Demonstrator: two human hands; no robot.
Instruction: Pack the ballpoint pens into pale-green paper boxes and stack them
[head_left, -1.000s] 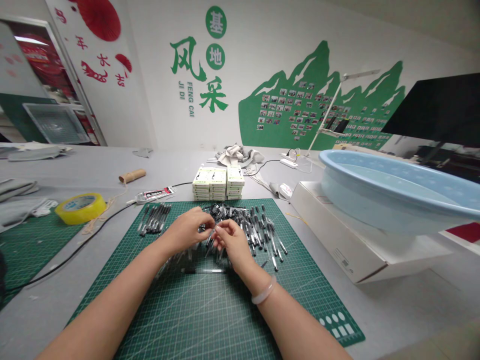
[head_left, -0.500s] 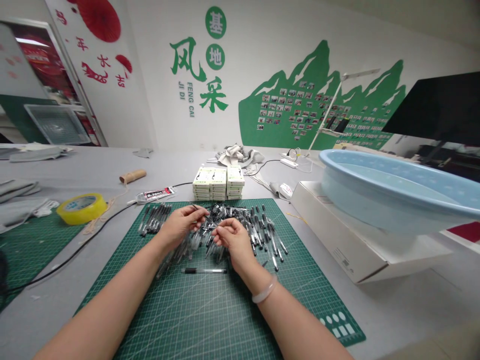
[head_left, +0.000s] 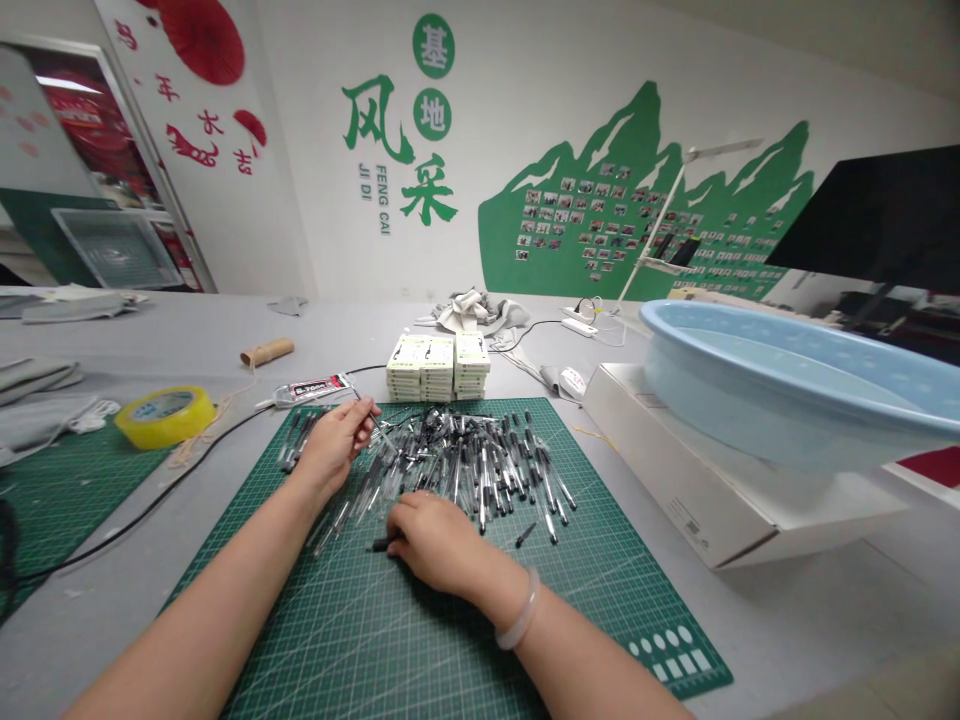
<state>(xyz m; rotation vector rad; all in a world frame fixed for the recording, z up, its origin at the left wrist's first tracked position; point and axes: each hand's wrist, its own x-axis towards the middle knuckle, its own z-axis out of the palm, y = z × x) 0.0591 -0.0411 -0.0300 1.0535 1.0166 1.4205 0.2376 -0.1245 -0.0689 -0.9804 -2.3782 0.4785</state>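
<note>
In the head view, my left hand point(head_left: 337, 445) is closed in a pinch on a slim pen point(head_left: 379, 424), slanting over the left side of the pile. My right hand point(head_left: 435, 540) rests low over the mat, its fingers closed on a black-capped pen point(head_left: 378, 546). Most of that pen is hidden under the hand. Beyond both hands spreads a heap of clear-barrelled pens point(head_left: 487, 470) with black caps. Part of a neater row of pens point(head_left: 294, 440) shows behind my left hand. One small black cap point(head_left: 526, 535) lies apart at the right.
A green cutting mat point(head_left: 390, 640) lies under the pens. Stacked small boxes point(head_left: 420, 352) stand behind it. Yellow tape point(head_left: 166, 415), a glue tube point(head_left: 311, 390) and a cable are at the left. A blue basin point(head_left: 765, 400) sits on a white box point(head_left: 697, 510) at the right.
My hands have moved apart. The left went left and slightly up with its pen; the right came down and took hold of the pen lying alone in front of the heap.
</note>
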